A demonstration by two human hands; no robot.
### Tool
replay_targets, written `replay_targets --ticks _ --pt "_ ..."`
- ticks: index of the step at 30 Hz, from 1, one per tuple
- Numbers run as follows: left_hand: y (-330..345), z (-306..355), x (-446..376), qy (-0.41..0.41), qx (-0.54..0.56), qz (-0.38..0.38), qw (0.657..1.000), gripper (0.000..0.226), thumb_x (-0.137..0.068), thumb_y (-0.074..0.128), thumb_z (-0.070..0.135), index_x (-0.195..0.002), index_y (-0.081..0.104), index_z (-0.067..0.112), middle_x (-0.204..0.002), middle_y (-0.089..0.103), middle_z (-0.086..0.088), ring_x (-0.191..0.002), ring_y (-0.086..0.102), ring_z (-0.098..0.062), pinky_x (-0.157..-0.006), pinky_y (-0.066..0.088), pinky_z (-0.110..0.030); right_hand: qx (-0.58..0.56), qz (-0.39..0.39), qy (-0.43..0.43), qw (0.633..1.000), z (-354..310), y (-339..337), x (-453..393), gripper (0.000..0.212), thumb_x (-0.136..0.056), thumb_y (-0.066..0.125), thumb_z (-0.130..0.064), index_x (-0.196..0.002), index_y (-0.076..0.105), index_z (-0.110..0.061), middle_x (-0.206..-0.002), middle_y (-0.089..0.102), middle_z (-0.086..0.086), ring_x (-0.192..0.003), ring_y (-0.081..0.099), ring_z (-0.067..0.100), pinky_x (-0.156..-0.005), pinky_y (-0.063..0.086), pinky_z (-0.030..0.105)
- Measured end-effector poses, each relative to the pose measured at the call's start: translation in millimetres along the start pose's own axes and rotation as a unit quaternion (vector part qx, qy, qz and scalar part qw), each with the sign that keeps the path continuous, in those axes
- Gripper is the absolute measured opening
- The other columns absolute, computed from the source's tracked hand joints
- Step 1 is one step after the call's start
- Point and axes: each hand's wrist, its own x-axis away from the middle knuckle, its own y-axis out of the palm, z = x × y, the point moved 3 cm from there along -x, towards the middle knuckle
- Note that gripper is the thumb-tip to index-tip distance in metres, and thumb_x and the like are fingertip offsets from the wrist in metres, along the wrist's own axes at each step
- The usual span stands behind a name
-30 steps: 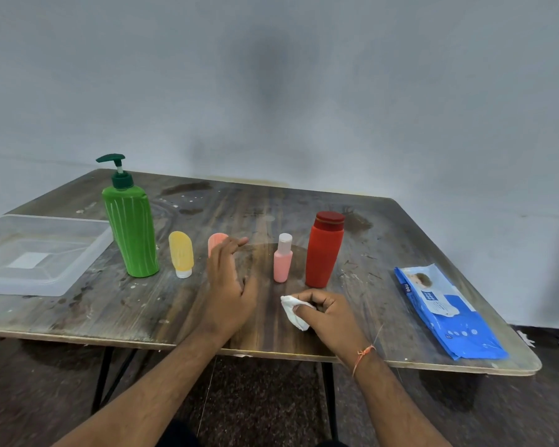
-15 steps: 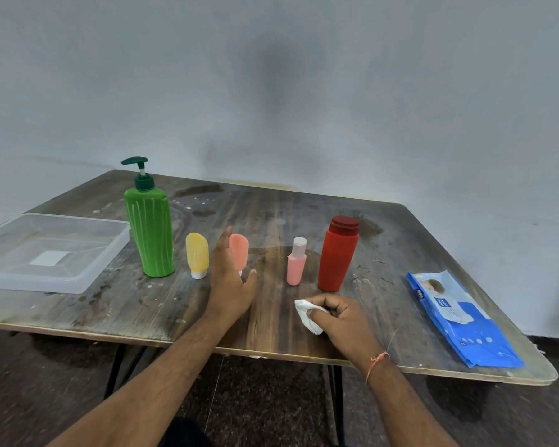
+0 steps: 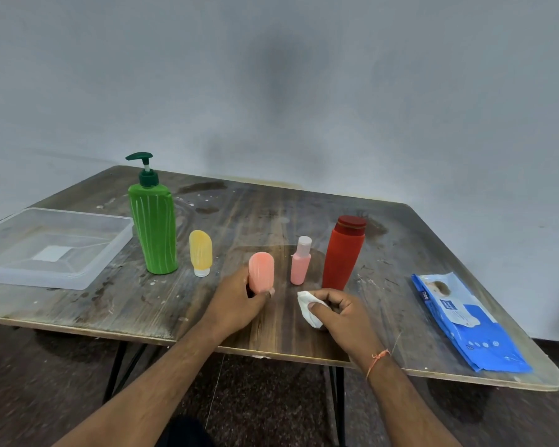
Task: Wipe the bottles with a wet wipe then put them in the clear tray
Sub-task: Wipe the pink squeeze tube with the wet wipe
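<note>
My left hand (image 3: 239, 301) grips the lower end of a small salmon-pink tube bottle (image 3: 261, 271), which stands up from my fingers. Just to its right my right hand (image 3: 339, 312) is closed on a crumpled white wet wipe (image 3: 308, 307), resting on the table. Standing in a row on the table are a tall green pump bottle (image 3: 154, 233), a small yellow tube bottle (image 3: 200, 253), a small pink bottle with a white cap (image 3: 300, 261) and a red bottle (image 3: 344, 253). The clear tray (image 3: 88, 272) lies at the far left with no bottles in it.
A blue pack of wet wipes (image 3: 465, 321) lies flat near the right edge of the worn wooden table (image 3: 142, 304). A grey wall rises behind the table. Dark floor and black table legs show below the front edge.
My left hand has closed around the salmon-pink tube bottle and drawn it toward me, out of the row. The right hand with the wipe has stayed in place.
</note>
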Motion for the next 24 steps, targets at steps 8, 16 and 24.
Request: replay_targets --ticks 8,16,24 --pt "-2.8 -2.2 -1.3 0.045 -0.086 -0.092 0.991 0.076 -0.084 0.052 0.075 -0.142 0.045 0.026 -0.122 0.066 0.006 -0.109 0.062 -0.017 -0.094 0.055 -0.047 0.069 -0.008 -0.076 0.995 3.8 18.5 -14.4 0.021 -0.097 0.079 -0.017 -0.109 0.083 -0.034 -0.107 0.081 -0.016 -0.104 0.074 0.009 -0.088 0.061 0.031" --pt "-4.6 -4.3 -1.2 0.066 -0.114 -0.124 0.983 0.076 -0.081 0.054 0.067 -0.142 0.043 0.023 -0.128 0.064 0.005 -0.114 0.062 -0.016 -0.098 0.054 -0.048 0.125 0.010 -0.189 0.974 -10.7 35.4 -26.4 0.024 -0.096 0.079 -0.015 -0.113 0.083 -0.031 -0.110 0.078 -0.020 -0.108 0.072 0.008 -0.090 0.056 0.020" --pt "-3.6 -4.2 -0.2 0.093 -0.089 -0.142 0.981 0.073 -0.088 0.062 0.053 -0.149 0.037 0.023 -0.128 0.063 0.011 -0.116 0.061 -0.011 -0.105 0.049 -0.044 0.240 0.022 -0.285 0.928 -10.9 44.9 -29.6 0.031 -0.099 0.076 -0.016 -0.124 0.079 -0.032 -0.118 0.074 -0.018 -0.111 0.069 -0.001 -0.094 0.057 0.022"
